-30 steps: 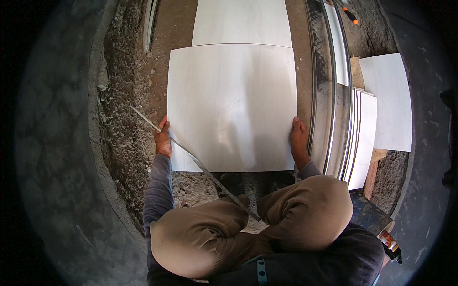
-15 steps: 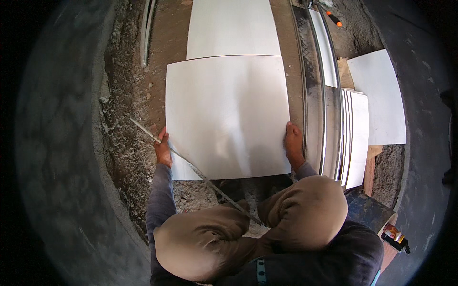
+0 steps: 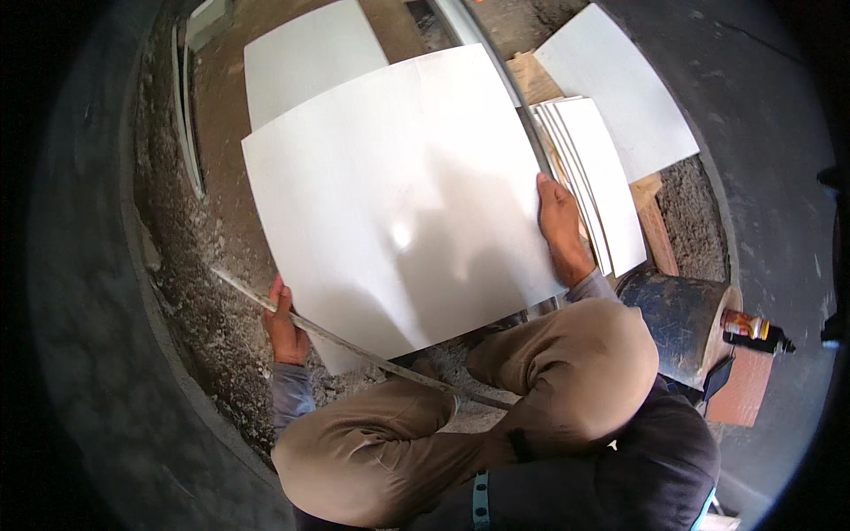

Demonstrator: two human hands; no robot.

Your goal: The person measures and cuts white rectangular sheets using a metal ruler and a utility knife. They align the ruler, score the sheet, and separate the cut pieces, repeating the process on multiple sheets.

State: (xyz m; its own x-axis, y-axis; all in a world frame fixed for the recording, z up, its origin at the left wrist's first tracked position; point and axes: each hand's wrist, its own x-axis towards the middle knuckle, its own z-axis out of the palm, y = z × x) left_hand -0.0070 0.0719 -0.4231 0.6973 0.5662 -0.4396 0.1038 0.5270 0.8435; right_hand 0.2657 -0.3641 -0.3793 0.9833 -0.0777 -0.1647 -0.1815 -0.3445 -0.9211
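A large white panel [image 3: 398, 195] is lifted in front of me, tilted, its far right corner higher in the picture. My right hand [image 3: 562, 226] grips its right edge, thumb on the front face. My left hand [image 3: 285, 327] grips it at the lower left edge. A long thin pale strip [image 3: 345, 345] passes across my left hand and over the panel's near left corner to my knees; I cannot tell whether the fingers also hold it. Beyond the panel, a second white panel [image 3: 310, 57] lies on the dirt floor.
To the right stand a stack of white panels [image 3: 611, 190] and a single white panel [image 3: 620, 97]. A dark drum [image 3: 677, 305] is beside my right knee, with a small bottle [image 3: 746, 326] near it. Thin metal profiles [image 3: 186, 115] lie at the left. Dark walls curve around both sides.
The panel has come up from the floor toward me and turned anticlockwise, both hands still on its edges. The view has swung to the right.
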